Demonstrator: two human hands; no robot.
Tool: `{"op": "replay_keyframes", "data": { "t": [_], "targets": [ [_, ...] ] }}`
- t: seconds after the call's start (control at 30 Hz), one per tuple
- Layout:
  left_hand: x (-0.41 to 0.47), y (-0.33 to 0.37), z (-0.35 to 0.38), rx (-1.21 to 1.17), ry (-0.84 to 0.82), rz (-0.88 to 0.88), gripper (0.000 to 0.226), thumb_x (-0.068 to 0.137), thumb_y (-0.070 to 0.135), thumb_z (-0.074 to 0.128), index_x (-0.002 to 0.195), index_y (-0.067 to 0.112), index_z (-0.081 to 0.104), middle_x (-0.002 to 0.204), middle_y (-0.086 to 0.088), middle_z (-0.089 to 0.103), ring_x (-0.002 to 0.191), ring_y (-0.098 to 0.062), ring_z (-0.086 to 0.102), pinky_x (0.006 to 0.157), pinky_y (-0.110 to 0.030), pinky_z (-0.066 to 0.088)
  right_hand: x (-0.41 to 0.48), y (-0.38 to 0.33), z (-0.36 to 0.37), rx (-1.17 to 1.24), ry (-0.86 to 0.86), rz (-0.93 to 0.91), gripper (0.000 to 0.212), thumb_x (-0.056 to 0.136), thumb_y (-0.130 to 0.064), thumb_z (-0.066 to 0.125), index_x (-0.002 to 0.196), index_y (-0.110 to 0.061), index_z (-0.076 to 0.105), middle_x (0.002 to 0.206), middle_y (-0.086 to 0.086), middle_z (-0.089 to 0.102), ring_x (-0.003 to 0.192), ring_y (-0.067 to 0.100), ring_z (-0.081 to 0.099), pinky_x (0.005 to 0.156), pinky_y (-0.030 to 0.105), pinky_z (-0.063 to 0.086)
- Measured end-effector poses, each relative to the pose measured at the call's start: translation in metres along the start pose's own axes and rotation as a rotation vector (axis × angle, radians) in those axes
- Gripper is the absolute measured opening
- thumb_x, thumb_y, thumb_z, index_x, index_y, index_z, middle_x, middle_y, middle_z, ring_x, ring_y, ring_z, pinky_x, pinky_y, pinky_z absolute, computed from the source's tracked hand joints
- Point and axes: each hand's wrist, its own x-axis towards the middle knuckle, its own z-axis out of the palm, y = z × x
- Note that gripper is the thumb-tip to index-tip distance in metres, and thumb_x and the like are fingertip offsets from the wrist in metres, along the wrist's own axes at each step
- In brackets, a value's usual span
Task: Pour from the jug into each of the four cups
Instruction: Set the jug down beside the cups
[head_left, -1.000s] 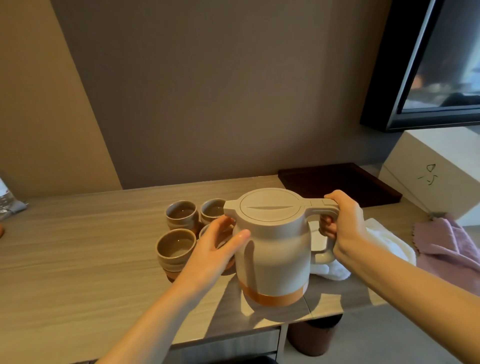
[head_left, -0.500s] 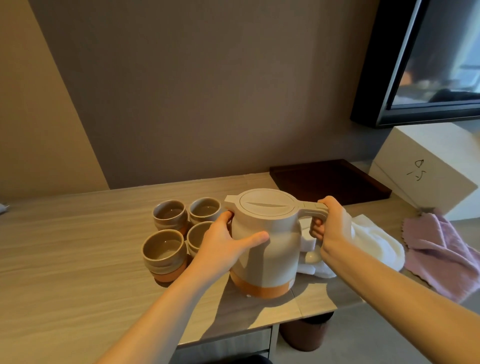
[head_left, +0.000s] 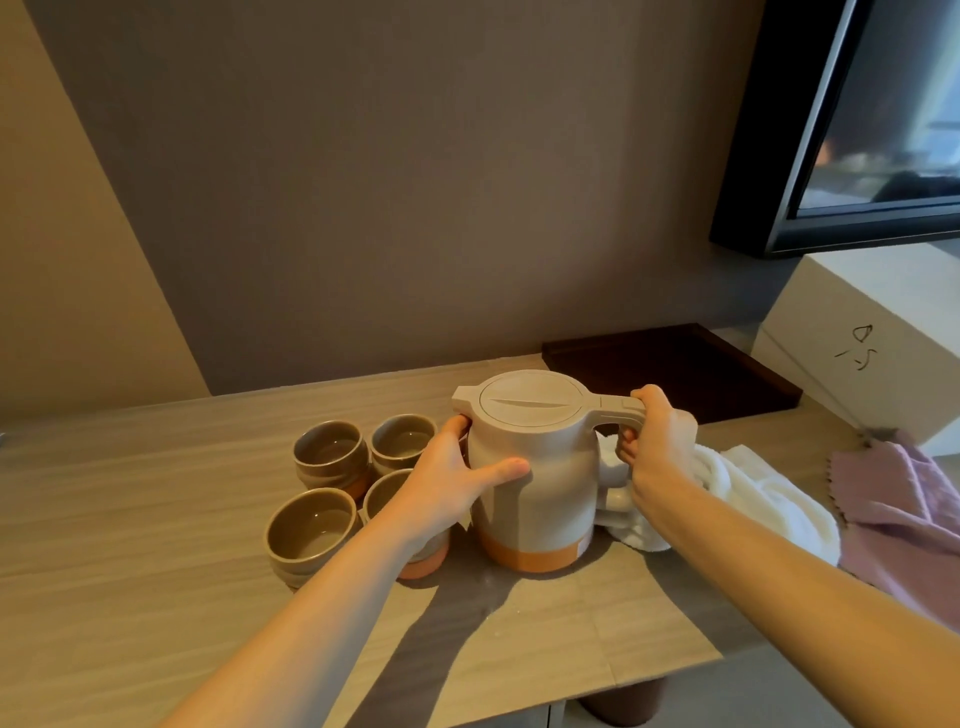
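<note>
Beige plastic jug with an orange base band and a flat round lid stands upright on the pale wood-grain counter, base apparently down on the surface, spout turned toward the cups. Right hand: grip wrapped tight around the jug's handle, fingers curled through the loop. Left hand: grip spread against the jug's side wall, thumb across the front, fingers behind near the spout; it steadies rather than lifts.

Four squat brown glazed ceramic cups sit in a two-by-two cluster just left of the jug. The near-right cup is partly hidden by the left wrist. A sheen shows in the bottoms of the visible cups; fill level cannot be judged.

Also present: white folded towel just right of the jug behind the right hand, mauve cloth further right, dark wooden tray against the wall.

Judgement: jug held level, no stream visible, so this is a hold between pours or at one end of the sequence; which one cannot be told.

Next move calls for: a lift by the handle, spout carried over one cup's mouth, slow tilt with the left hand bracing the body. Cups nearly touch each other, so the spout must be centred to avoid wetting a neighbour or the counter.
</note>
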Motion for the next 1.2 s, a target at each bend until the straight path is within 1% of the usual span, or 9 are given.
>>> {"op": "replay_keyframes", "data": {
  "t": [0.1, 0.2, 0.43, 0.57, 0.63, 0.87, 1.0, 1.13, 1.2],
  "targets": [
    [0.013, -0.002, -0.006, 0.042, -0.025, 0.001, 0.082, 0.076, 0.039, 0.078, 0.144, 0.022, 0.035, 0.139, 0.009, 0.050, 0.127, -0.012, 0.046, 0.099, -0.029, 0.045, 0.007, 0.003, 0.007, -0.002, -0.007, -0.019, 0.025, 0.090, -0.031, 0.051, 0.087, -0.008, 0.063, 0.066, 0.006, 0.052, 0.058, 0.012, 0.046, 0.054, 0.023, 0.039],
    [0.022, -0.003, -0.013, 0.082, -0.050, 0.007, 0.088, 0.075, 0.041, 0.077, 0.146, 0.020, 0.031, 0.144, 0.005, 0.047, 0.132, -0.015, 0.044, 0.103, -0.031, 0.042, 0.011, 0.003, 0.014, 0.011, -0.012, -0.022, 0.023, 0.090, -0.029, 0.051, 0.082, -0.011, 0.062, 0.066, 0.006, 0.052, 0.058, 0.011, 0.046, 0.054, 0.023, 0.039],
    [0.020, -0.006, -0.020, 0.099, -0.034, 0.033, 0.085, 0.077, 0.037, 0.076, 0.147, 0.018, 0.031, 0.142, 0.006, 0.047, 0.126, -0.009, 0.044, 0.094, -0.020, 0.041, 0.007, 0.005, 0.020, 0.016, -0.027, -0.012, 0.024, 0.091, -0.028, 0.051, 0.079, -0.011, 0.062, 0.065, 0.005, 0.052, 0.058, 0.011, 0.047, 0.054, 0.022, 0.039],
    [0.014, -0.006, -0.026, 0.097, -0.029, 0.041, 0.094, 0.068, 0.047, 0.075, 0.147, 0.017, 0.034, 0.143, 0.005, 0.049, 0.131, -0.013, 0.046, 0.100, -0.025, 0.044, -0.002, 0.006, 0.019, 0.031, -0.025, 0.012, 0.024, 0.090, -0.027, 0.050, 0.077, -0.011, 0.062, 0.062, 0.004, 0.050, 0.056, 0.011, 0.045, 0.053, 0.022, 0.039],
    [0.009, -0.005, -0.027, 0.111, -0.030, 0.045, 0.097, 0.064, 0.051, 0.074, 0.146, 0.018, 0.035, 0.142, 0.006, 0.050, 0.128, -0.011, 0.047, 0.096, -0.022, 0.044, -0.007, 0.006, 0.017, 0.035, -0.023, 0.033, 0.023, 0.090, -0.027, 0.050, 0.079, -0.011, 0.062, 0.063, 0.004, 0.052, 0.055, 0.010, 0.045, 0.052, 0.021, 0.038],
    [0.000, -0.006, -0.019, 0.110, -0.003, 0.029, 0.094, 0.064, 0.046, 0.081, 0.143, 0.018, 0.038, 0.139, 0.007, 0.051, 0.127, -0.012, 0.048, 0.090, -0.019, 0.046, -0.008, 0.011, 0.007, -0.029, -0.011, 0.018, 0.026, 0.091, -0.030, 0.050, 0.075, -0.012, 0.060, 0.062, 0.005, 0.049, 0.057, 0.012, 0.043, 0.056, 0.024, 0.039],
    [0.000, -0.007, -0.014, 0.103, 0.007, 0.035, 0.092, 0.065, 0.042, 0.085, 0.141, 0.020, 0.038, 0.133, 0.012, 0.052, 0.121, -0.006, 0.047, 0.078, -0.010, 0.045, -0.006, 0.013, 0.003, -0.046, -0.010, 0.004, 0.028, 0.090, -0.031, 0.049, 0.071, -0.012, 0.058, 0.060, 0.006, 0.047, 0.056, 0.014, 0.042, 0.057, 0.026, 0.038],
    [-0.001, -0.006, -0.009, 0.118, 0.023, 0.041, 0.087, 0.065, 0.041, 0.086, 0.137, 0.023, 0.040, 0.124, 0.018, 0.052, 0.116, -0.003, 0.049, 0.070, -0.009, 0.045, -0.003, 0.013, 0.000, -0.021, -0.037, 0.019, 0.032, 0.090, -0.034, 0.049, 0.103, -0.005, 0.055, 0.066, 0.004, 0.048, 0.056, 0.011, 0.043, 0.054, 0.023, 0.038],
    [-0.002, -0.006, -0.007, 0.121, 0.046, 0.046, 0.085, 0.066, 0.040, 0.086, 0.137, 0.024, 0.041, 0.119, 0.022, 0.052, 0.111, 0.000, 0.050, 0.067, -0.006, 0.045, -0.002, 0.014, -0.001, -0.029, -0.043, 0.019, 0.037, 0.092, -0.037, 0.048, 0.112, -0.006, 0.051, 0.070, 0.005, 0.048, 0.060, 0.011, 0.045, 0.056, 0.023, 0.039]
  ]
}}
